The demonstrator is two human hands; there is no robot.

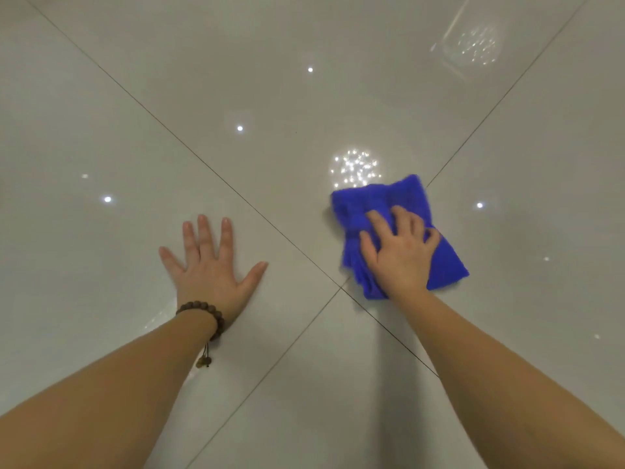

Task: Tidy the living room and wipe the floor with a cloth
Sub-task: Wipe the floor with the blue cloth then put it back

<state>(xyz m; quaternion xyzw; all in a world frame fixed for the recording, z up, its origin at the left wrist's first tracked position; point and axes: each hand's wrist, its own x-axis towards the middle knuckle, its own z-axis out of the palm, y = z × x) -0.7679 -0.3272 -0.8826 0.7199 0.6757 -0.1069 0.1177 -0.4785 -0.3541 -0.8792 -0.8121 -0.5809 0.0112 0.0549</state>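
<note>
Bright, even indoor light. The glossy floor [270, 96] mirrors small ceiling lights as glare spots. Wide-angle distortion bends the edges; slight blur.

A home interior, judging by the glossy pale-grey tiled floor [270, 96] with thin dark grout lines [189, 147] crossing; above the crossing, reflected ceiling spotlights [239, 128] and a sparkling chandelier reflection [355, 168].

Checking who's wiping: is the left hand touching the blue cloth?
Apart. The head view shows the left hand flat on bare tile, a grout line between it and the blue cloth.
</note>
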